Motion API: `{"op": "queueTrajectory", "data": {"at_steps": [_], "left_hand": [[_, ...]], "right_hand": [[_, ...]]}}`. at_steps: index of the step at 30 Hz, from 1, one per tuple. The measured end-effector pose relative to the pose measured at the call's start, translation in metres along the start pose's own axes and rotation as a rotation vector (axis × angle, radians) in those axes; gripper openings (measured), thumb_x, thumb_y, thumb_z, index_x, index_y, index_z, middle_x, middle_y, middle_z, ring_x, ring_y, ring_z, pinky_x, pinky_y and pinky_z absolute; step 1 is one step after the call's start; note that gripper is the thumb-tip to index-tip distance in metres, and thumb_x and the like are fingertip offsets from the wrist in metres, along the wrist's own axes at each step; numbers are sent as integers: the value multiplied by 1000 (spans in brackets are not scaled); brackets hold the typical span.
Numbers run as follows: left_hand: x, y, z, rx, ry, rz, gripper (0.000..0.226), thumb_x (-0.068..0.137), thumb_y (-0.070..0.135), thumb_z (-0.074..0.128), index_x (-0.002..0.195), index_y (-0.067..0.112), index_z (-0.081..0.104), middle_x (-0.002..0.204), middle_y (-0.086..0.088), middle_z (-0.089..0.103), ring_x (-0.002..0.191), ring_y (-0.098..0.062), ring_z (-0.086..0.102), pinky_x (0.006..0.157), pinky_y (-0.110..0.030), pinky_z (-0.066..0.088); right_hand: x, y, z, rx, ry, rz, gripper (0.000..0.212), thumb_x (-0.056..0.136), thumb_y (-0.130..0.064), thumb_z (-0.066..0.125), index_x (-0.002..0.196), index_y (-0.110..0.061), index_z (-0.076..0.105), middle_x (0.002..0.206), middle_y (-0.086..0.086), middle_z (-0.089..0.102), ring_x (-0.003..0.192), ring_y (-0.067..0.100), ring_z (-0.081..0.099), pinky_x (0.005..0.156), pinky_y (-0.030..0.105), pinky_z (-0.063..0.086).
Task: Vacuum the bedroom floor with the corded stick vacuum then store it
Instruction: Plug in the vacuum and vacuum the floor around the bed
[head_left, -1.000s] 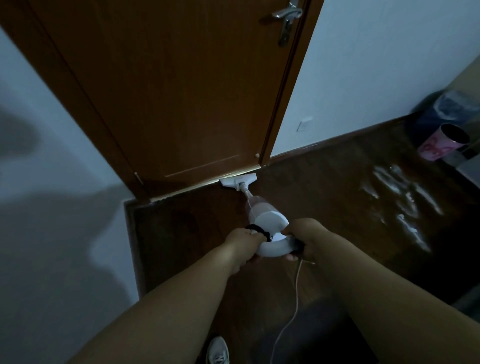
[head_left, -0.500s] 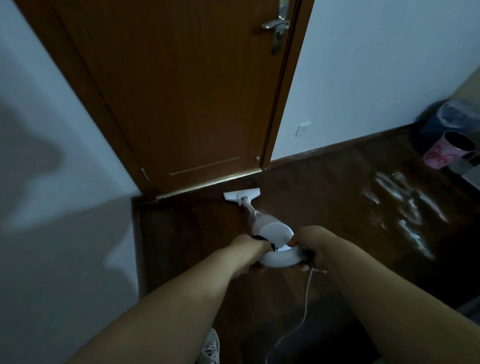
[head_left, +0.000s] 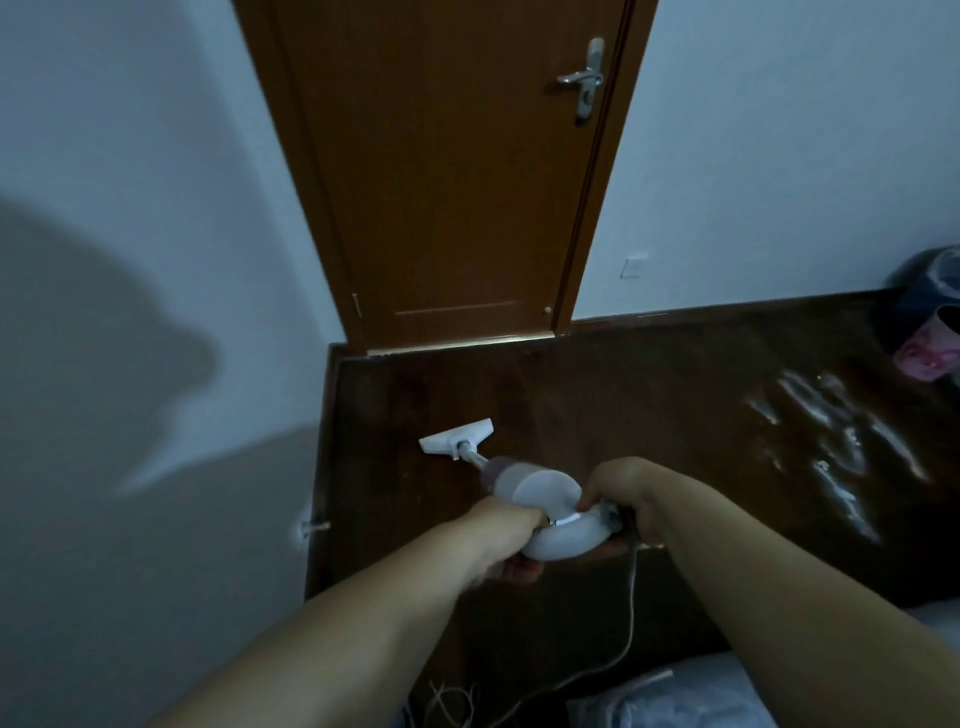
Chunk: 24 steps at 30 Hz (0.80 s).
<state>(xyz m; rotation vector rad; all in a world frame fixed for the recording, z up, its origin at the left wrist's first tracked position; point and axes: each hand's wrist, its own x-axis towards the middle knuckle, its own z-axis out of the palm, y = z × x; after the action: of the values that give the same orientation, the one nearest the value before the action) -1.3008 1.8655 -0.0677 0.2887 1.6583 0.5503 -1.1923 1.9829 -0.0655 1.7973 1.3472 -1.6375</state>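
Observation:
The white corded stick vacuum (head_left: 540, 491) points away from me over the dark wooden floor (head_left: 597, 405). Its flat white floor head (head_left: 457, 437) rests on the boards, well short of the door. My left hand (head_left: 506, 527) grips the handle from the left. My right hand (head_left: 618, 491) holds the rear of the body from the right. The grey cord (head_left: 631, 587) hangs from the back of the vacuum and trails down to the floor near my feet.
A closed brown door (head_left: 452, 182) with a metal lever handle (head_left: 582, 78) stands ahead. White walls flank it, the left wall (head_left: 156, 364) close by. A pink cup (head_left: 930, 348) and a dark bin (head_left: 930, 280) sit at the far right. Light glare streaks the floor at the right.
I have pulled the vacuum back towards me, so the floor head has moved from the door's threshold out onto the open floor. Both hands keep their hold.

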Motion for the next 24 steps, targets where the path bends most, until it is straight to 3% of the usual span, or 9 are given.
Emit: {"op": "queueTrajectory", "data": {"at_steps": [3,6,12,14,17,20,24], "left_hand": [[-27,-18,-4,-60,49,0,34,98,25,48,129,9,47,115,-13,59,93,-19,57,79,-27,52],[-39,-36,-11,-84,98,-8,32,98,26,47,124,8,50,104,-11,55,89,-18,54,64,-23,47],[-41,-71,-38,-212,167,-25,34,98,26,48,127,8,45,104,-12,54,81,-17,54,59,-24,46],[-31,-84,-52,-289,174,-23,33,98,23,49,126,7,47,101,-13,53,76,-17,52,56,-24,46],[-12,-100,-67,-292,233,-19,27,98,20,48,120,5,50,96,-13,54,76,-20,52,57,-27,47],[-6,-112,-73,-280,257,-69,13,98,19,49,106,9,48,91,-12,52,73,-21,51,55,-28,48],[-9,-121,-74,-210,125,-82,9,96,25,53,91,20,46,99,-9,55,81,-19,57,60,-26,53]], "right_hand": [[-19,2,15,-89,-44,-27,39,86,-8,63,121,-5,47,106,19,55,83,30,62,46,30,54],[-30,-3,33,-153,-78,-87,39,85,-8,63,120,-9,48,110,18,52,86,29,60,46,28,54],[-36,-9,80,-150,-143,-137,38,89,-9,59,125,-8,45,102,16,52,84,28,60,46,29,54],[-32,-13,99,-132,-157,-150,41,92,-10,57,130,-7,43,101,15,52,87,27,57,56,32,55],[-23,-14,123,-79,-178,-161,46,94,-11,54,137,-5,37,123,18,48,109,31,53,75,33,52],[-13,-8,140,-70,-177,-139,49,95,-10,54,139,-8,35,132,20,45,115,33,52,76,33,53],[-9,1,140,-136,-146,-65,47,93,-12,55,136,-10,35,127,20,47,111,32,56,80,35,56]]}}
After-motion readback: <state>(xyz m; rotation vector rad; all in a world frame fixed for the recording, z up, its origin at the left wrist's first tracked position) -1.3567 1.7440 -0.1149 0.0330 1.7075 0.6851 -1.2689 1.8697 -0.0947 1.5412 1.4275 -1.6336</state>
